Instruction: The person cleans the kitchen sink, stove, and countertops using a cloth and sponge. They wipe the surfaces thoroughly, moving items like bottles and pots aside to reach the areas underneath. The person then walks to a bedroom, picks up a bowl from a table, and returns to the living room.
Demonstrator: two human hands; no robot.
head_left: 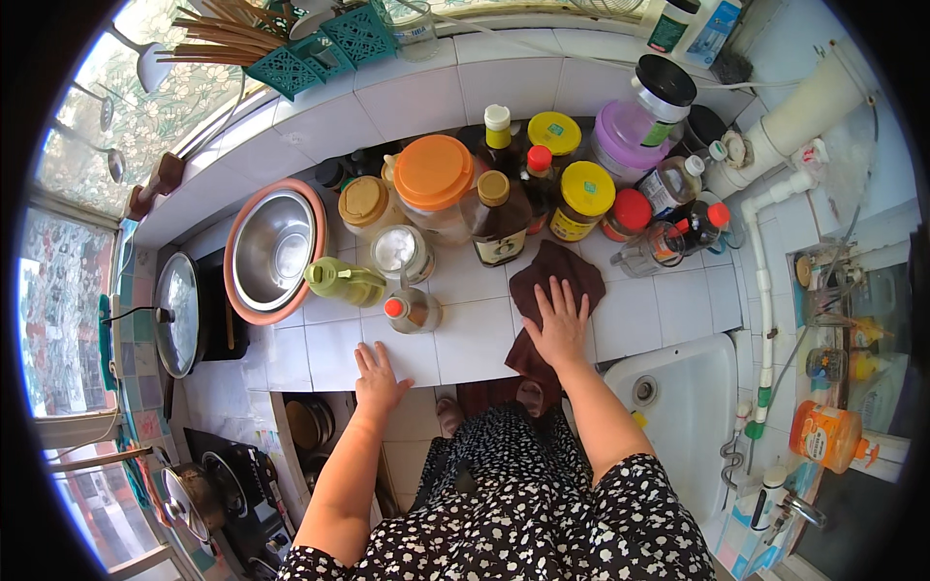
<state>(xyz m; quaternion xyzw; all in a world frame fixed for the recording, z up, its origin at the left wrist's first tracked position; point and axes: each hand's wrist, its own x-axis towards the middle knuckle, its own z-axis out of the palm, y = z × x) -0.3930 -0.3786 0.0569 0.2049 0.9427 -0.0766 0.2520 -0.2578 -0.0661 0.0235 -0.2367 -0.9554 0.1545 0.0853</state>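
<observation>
My right hand (559, 324) lies flat, fingers spread, on a dark brown cloth (572, 269) on the white tiled counter (475, 339). One end of the cloth hangs over the front edge. My left hand (380, 376) rests at the counter's edge, fingers apart, holding nothing. Nearest to it stand a small glass bottle with a red cap (415, 312) and a green plastic bottle (346, 282). Behind the cloth are a dark sauce bottle with a brown cap (499, 218) and a yellow-lidded jar (583, 201).
A steel bowl (274, 247) sits in an orange basin at left, beside a lidded pan (178, 315). Several jars, including an orange-lidded one (433, 172), line the back. A white sink (688, 373) is at right, a gas stove (242, 489) at lower left.
</observation>
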